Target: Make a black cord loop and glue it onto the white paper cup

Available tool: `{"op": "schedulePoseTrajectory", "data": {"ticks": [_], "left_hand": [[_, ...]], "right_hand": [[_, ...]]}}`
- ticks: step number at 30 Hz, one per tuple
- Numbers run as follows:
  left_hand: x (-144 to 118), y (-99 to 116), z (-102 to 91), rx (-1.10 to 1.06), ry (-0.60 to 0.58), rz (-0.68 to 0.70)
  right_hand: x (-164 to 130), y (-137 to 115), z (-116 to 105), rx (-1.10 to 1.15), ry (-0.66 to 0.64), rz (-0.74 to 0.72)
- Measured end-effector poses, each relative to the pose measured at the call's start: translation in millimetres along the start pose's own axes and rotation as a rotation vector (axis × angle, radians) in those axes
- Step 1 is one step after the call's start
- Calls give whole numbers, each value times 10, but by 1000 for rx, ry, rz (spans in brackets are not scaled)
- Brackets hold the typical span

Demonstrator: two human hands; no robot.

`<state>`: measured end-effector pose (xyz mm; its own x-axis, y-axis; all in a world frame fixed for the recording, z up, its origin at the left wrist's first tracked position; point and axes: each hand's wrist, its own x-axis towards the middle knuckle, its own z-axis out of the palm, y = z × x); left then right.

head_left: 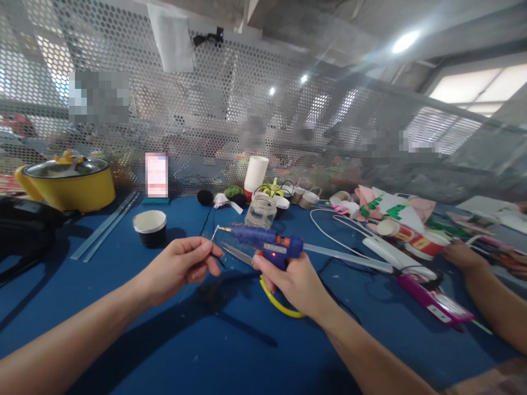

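Note:
My right hand (290, 282) grips a blue hot glue gun (263, 240) by its handle, nozzle pointing left, a red light glowing on its side and a clear glue stick (346, 257) poking out the back. My left hand (181, 266) pinches a thin dark stick-like piece (214, 233) whose tip sits just at the gun's nozzle. A yellow loop (280, 304) hangs below my right hand. Scissors (236, 253) lie on the blue table (123, 307) under the gun.
A yellow pot (68, 184) stands at far left, clear glue sticks (109, 222) and a small dark cup (150, 227) nearby. A plastic jar (261, 210), stacked white cups (255, 174), craft scraps and a purple device (436, 302) crowd the back and right. Another person's arm (489, 296) rests at right.

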<state>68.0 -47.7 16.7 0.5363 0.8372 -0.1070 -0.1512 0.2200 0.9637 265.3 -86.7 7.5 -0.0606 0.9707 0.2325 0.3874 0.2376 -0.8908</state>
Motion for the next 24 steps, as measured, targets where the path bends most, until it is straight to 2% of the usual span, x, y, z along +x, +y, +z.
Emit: {"op": "schedulePoseTrajectory", "data": {"ticks": [9, 12, 16, 19, 22, 24], "left_hand": [[0, -7, -9, 4, 31, 12], [-7, -3, -6, 5, 18, 17], [-5, 3, -10, 20, 11, 27], [7, 5, -19, 33, 47, 25], [17, 3, -28, 45, 88, 19], [16, 3, -30, 49, 90, 26]], "right_hand": [[-4, -40, -12, 166, -122, 38], [6, -31, -8, 165, -125, 46], [34, -29, -33, 147, -76, 53], [106, -5, -108, 157, 49, 72], [294, 44, -248, 178, 224, 95], [485, 74, -360, 172, 225, 124]]}}
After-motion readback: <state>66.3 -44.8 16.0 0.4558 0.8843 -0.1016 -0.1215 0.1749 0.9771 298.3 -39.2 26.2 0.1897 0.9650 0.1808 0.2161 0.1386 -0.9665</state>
